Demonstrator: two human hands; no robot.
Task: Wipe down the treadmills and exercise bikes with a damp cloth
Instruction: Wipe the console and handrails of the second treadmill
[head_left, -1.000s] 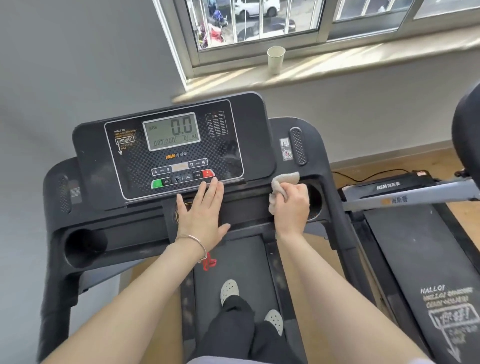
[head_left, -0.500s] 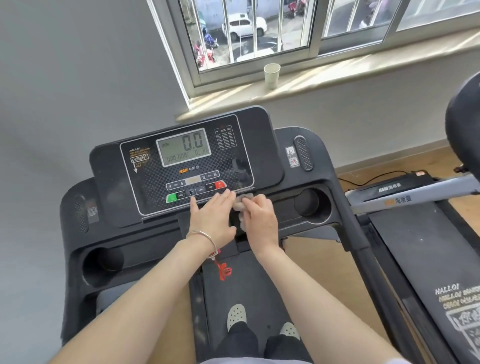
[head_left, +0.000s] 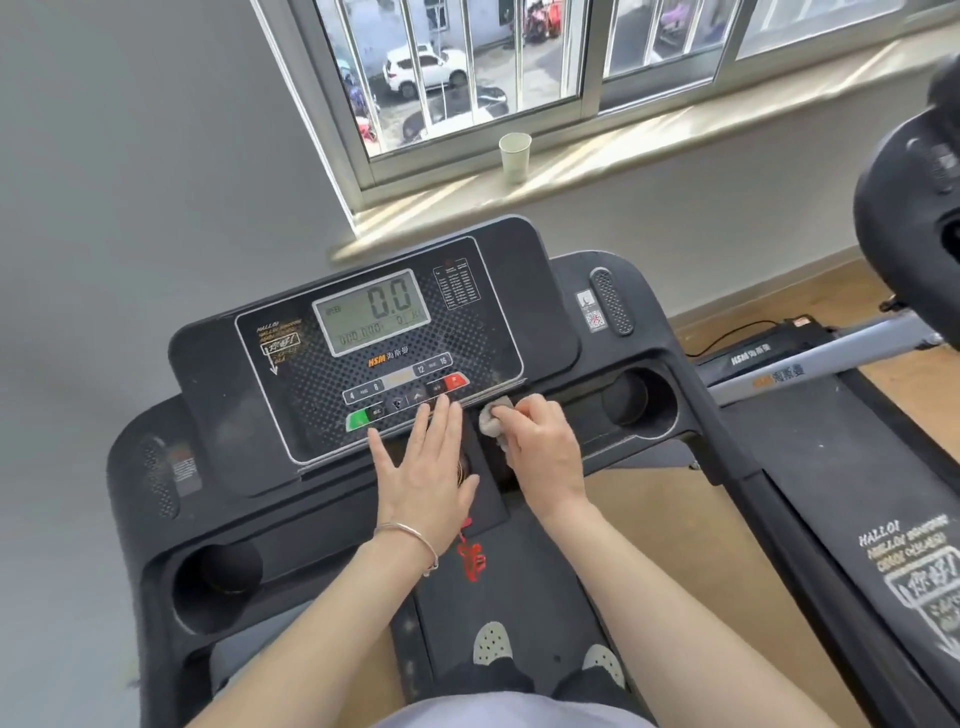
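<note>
Right hand (head_left: 540, 449) gripping cloth (head_left: 491, 421), left hand (head_left: 423, 467) (flat) beside

cloth (head_left: 491, 421) mostly hidden by right hand (head_left: 543, 452) | second treadmill (head_left: 831, 467) cut by right edge

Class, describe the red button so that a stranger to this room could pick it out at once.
Find the treadmill console below the window. Under its display runs a button row. The red button ends that row on the right, just beyond the left hand; the other end is green.
</note>
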